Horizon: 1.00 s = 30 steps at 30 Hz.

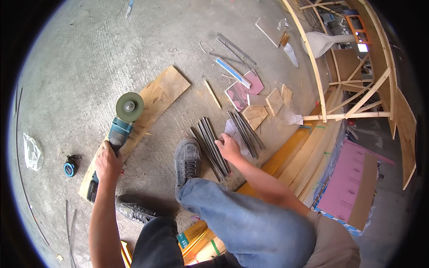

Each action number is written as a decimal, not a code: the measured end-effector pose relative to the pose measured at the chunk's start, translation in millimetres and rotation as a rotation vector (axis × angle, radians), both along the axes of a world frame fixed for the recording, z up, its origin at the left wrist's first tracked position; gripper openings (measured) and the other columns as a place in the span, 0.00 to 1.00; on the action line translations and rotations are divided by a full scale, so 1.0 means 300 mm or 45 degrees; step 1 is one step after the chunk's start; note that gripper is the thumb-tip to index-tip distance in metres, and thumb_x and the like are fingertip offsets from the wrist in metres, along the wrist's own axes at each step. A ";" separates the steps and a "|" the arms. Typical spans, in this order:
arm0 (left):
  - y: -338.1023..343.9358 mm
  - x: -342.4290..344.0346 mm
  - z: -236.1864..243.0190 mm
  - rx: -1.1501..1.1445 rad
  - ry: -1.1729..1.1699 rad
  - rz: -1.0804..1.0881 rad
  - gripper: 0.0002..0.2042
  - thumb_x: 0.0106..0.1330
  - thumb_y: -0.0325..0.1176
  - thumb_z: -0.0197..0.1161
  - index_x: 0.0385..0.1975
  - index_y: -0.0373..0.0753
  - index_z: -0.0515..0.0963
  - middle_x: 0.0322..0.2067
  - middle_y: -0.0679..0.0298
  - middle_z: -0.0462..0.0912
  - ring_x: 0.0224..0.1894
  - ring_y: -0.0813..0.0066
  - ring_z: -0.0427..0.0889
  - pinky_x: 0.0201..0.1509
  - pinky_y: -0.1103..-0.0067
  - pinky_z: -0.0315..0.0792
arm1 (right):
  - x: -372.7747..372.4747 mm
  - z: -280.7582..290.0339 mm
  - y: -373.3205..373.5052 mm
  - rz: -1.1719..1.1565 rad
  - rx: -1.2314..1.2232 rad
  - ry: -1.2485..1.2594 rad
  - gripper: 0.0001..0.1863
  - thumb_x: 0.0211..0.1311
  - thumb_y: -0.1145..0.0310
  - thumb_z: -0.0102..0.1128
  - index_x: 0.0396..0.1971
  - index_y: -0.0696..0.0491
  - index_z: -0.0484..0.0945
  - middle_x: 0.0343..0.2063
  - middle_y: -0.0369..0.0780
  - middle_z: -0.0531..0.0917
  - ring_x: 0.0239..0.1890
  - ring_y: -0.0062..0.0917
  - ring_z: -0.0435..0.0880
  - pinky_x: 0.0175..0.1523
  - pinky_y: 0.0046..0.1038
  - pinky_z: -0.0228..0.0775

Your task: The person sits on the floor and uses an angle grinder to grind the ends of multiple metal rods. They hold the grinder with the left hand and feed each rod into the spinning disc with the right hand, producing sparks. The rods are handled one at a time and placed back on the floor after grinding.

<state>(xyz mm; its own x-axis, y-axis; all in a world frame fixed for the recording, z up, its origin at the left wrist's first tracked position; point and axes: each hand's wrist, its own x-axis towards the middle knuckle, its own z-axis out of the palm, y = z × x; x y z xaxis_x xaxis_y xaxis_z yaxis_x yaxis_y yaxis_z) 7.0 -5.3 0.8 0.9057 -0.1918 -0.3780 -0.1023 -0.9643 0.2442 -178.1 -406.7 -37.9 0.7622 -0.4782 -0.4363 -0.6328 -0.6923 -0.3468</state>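
Observation:
My left hand (pixel 108 163) grips a teal and black angle grinder (pixel 120 130) with a green disc (pixel 129 107), held above a long plywood board (pixel 166 89) on the concrete. My right hand (pixel 228 147) has its fingers curled at the edge of a bundle of grey metal rods (pixel 206 140); what, if anything, is in them is unclear. A second bundle of rods (pixel 246 131) lies just right of that hand, over white plastic. A blue tape measure (pixel 69 167) lies left of the board.
Tile and plywood offcuts (pixel 254 114), with thin strips, lie ahead. Long yellow timber (pixel 292 161) runs beneath and right of my legs. A wooden frame (pixel 324 80) stands at upper right, near pink boards (pixel 344 183). Clear plastic (pixel 32 152) lies at left; my shoes rest between.

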 end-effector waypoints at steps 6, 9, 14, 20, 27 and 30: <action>-0.009 0.004 0.011 0.038 0.054 0.061 0.17 0.60 0.35 0.61 0.44 0.33 0.67 0.38 0.44 0.81 0.43 0.44 0.80 0.47 0.58 0.74 | -0.003 -0.074 -0.003 -0.003 -0.001 0.026 0.12 0.62 0.63 0.60 0.38 0.55 0.76 0.38 0.47 0.82 0.46 0.47 0.79 0.50 0.44 0.70; -0.007 0.008 0.005 -0.001 0.037 0.035 0.18 0.60 0.35 0.62 0.44 0.33 0.67 0.38 0.44 0.81 0.45 0.45 0.80 0.48 0.59 0.74 | -0.014 -0.071 -0.021 0.068 -0.083 0.006 0.12 0.64 0.63 0.56 0.40 0.57 0.74 0.38 0.50 0.82 0.46 0.49 0.79 0.52 0.45 0.69; -0.020 0.011 0.024 0.038 0.087 0.036 0.18 0.60 0.36 0.63 0.44 0.33 0.68 0.37 0.44 0.81 0.43 0.46 0.82 0.48 0.59 0.74 | -0.051 0.002 -0.088 -0.123 0.203 -0.149 0.10 0.69 0.68 0.49 0.43 0.59 0.72 0.33 0.47 0.84 0.27 0.33 0.85 0.32 0.33 0.77; 0.001 0.002 0.015 0.030 0.084 0.064 0.19 0.60 0.36 0.64 0.45 0.33 0.68 0.40 0.45 0.81 0.44 0.47 0.82 0.49 0.60 0.74 | 0.185 0.169 0.017 -0.145 0.541 -0.207 0.18 0.70 0.62 0.52 0.52 0.58 0.74 0.25 0.41 0.82 0.28 0.24 0.82 0.27 0.27 0.72; 0.011 0.008 0.012 0.040 0.068 0.030 0.20 0.61 0.37 0.63 0.48 0.33 0.68 0.40 0.46 0.81 0.44 0.47 0.82 0.50 0.61 0.75 | 0.544 0.244 0.231 0.559 0.346 -0.482 0.14 0.68 0.59 0.54 0.42 0.56 0.77 0.31 0.49 0.83 0.35 0.46 0.84 0.38 0.39 0.73; 0.015 0.005 0.004 0.032 0.074 0.043 0.19 0.61 0.37 0.63 0.46 0.33 0.68 0.39 0.47 0.81 0.42 0.46 0.83 0.48 0.60 0.75 | 0.617 0.228 0.276 0.687 0.182 -0.396 0.14 0.67 0.57 0.54 0.42 0.52 0.76 0.30 0.49 0.84 0.33 0.47 0.84 0.36 0.42 0.74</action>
